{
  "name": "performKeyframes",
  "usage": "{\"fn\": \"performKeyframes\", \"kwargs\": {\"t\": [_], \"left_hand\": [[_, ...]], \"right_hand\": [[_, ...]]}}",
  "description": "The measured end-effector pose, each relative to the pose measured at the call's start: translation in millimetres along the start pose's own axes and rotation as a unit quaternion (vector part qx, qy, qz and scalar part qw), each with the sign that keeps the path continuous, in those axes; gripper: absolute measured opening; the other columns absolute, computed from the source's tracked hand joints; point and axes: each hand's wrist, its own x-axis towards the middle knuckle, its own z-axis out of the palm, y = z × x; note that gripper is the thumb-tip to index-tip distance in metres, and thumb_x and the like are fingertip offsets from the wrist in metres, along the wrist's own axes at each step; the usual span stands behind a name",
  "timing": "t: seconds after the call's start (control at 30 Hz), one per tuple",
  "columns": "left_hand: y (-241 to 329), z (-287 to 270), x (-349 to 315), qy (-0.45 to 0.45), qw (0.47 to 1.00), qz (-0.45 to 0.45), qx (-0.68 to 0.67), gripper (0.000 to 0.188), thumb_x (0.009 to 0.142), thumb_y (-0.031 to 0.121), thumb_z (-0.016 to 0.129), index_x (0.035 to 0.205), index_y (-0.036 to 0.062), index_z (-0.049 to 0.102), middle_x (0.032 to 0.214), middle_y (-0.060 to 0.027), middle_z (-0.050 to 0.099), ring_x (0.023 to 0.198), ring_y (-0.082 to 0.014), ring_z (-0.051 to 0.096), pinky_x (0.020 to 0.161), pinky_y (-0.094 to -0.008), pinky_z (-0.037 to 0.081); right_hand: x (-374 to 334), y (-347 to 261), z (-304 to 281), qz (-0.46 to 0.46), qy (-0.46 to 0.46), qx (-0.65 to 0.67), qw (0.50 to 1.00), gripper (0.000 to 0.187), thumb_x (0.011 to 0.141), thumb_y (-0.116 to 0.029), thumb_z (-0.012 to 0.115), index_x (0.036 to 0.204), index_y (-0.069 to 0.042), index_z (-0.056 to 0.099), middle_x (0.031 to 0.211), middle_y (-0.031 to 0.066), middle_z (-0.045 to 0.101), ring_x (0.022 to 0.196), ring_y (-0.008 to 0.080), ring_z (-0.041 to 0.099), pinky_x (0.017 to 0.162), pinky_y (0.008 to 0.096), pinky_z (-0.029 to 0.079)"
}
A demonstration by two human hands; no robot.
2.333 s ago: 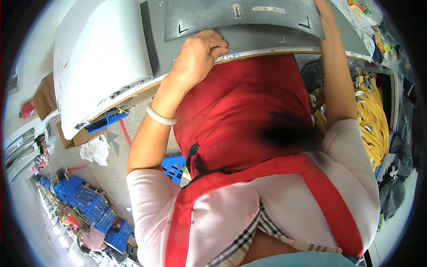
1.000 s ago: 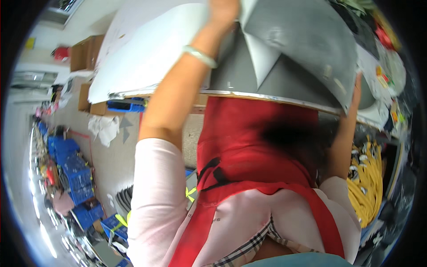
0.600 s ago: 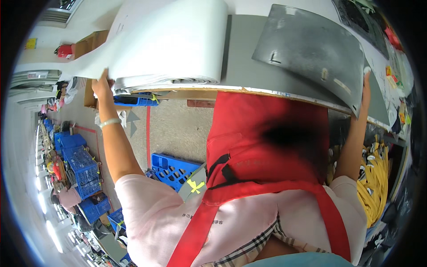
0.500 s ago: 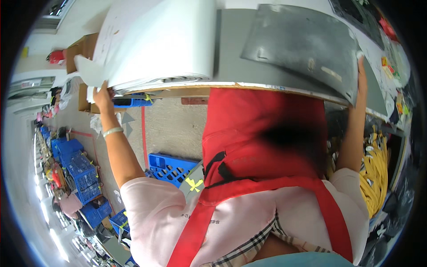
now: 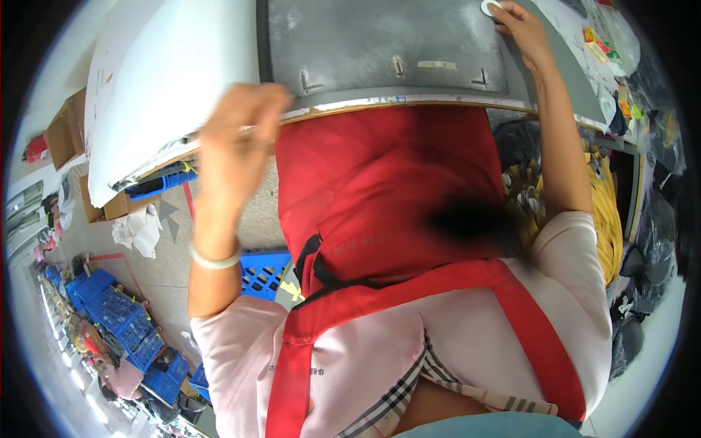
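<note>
A dark grey sheet template (image 5: 394, 44) with small slots and a pale strip lies flat on grey fabric (image 5: 522, 77) at the table's near edge. Between the thumb and fingers of my right hand (image 5: 524, 31) is a small round white disc (image 5: 491, 7), held at the template's right side; it looks like tailor's chalk. My left hand (image 5: 244, 120) is smeared by motion above the table edge, near the template's lower left corner. Whether its fingers hold anything cannot be made out. Thick layers of white sheeting (image 5: 168, 66) lie on the left.
Under the table on the right hang bundles of yellow strips (image 5: 602, 212). A blue plastic crate (image 5: 263, 274) is on the floor by my left side, with stacked blue crates (image 5: 131, 321) farther left. Cardboard boxes (image 5: 67, 128) stand beyond the table's left end.
My left hand has left the white sheeting's far left corner and come rightward toward the template. The template, tilted before, now lies flat. My right hand now shows the white disc.
</note>
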Motion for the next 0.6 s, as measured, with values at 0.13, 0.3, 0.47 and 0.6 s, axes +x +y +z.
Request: {"fn": "performKeyframes", "kwargs": {"t": [0.13, 0.3, 0.47, 0.6], "left_hand": [[11, 47, 8, -0.081, 0.993, 0.008, 0.089, 0.023, 0.086, 0.01, 0.077, 0.106, -0.0006, 0.071, 0.107, -0.0152, 0.069, 0.09, -0.0326, 0.066, 0.078, -0.0376, 0.055], [-9, 58, 9, -0.109, 0.983, -0.003, 0.149, 0.031, 0.082, 0.013, 0.078, 0.11, -0.0013, 0.071, 0.111, -0.0161, 0.068, 0.102, -0.0366, 0.064, 0.089, -0.0417, 0.052], [-8, 59, 12, -0.116, 0.983, 0.002, 0.143, 0.029, 0.079, 0.008, 0.077, 0.106, -0.0008, 0.072, 0.106, -0.0146, 0.068, 0.102, -0.0347, 0.063, 0.089, -0.0414, 0.052], [-9, 61, 9, -0.102, 0.984, 0.005, 0.149, 0.025, 0.079, 0.008, 0.077, 0.103, 0.0005, 0.072, 0.104, -0.0134, 0.068, 0.1, -0.0339, 0.063, 0.087, -0.0416, 0.052]], "right_hand": [[3, 2, 6, -0.03, 0.017, 0.007, 0.999, 0.016, 0.094, -0.022, 0.072, 0.09, -0.008, 0.066, 0.082, -0.0023, 0.062, 0.073, 0.0074, 0.056, 0.066, 0.0229, 0.046], [-9, -9, 10, -0.025, 0.027, 0.002, 0.999, 0.017, 0.093, -0.022, 0.072, 0.09, -0.007, 0.067, 0.081, -0.0003, 0.063, 0.072, 0.0085, 0.057, 0.065, 0.0243, 0.047], [-15, -6, 11, -0.05, 0.04, -0.046, 0.997, 0.017, 0.093, -0.021, 0.072, 0.088, -0.006, 0.067, 0.079, 0.0006, 0.063, 0.07, 0.0096, 0.058, 0.065, 0.0255, 0.047], [-9, 1, 6, -0.064, 0.021, -0.019, 0.998, 0.017, 0.094, -0.02, 0.072, 0.089, -0.005, 0.066, 0.081, 0.0014, 0.064, 0.071, 0.0099, 0.059, 0.065, 0.0256, 0.049]]}}
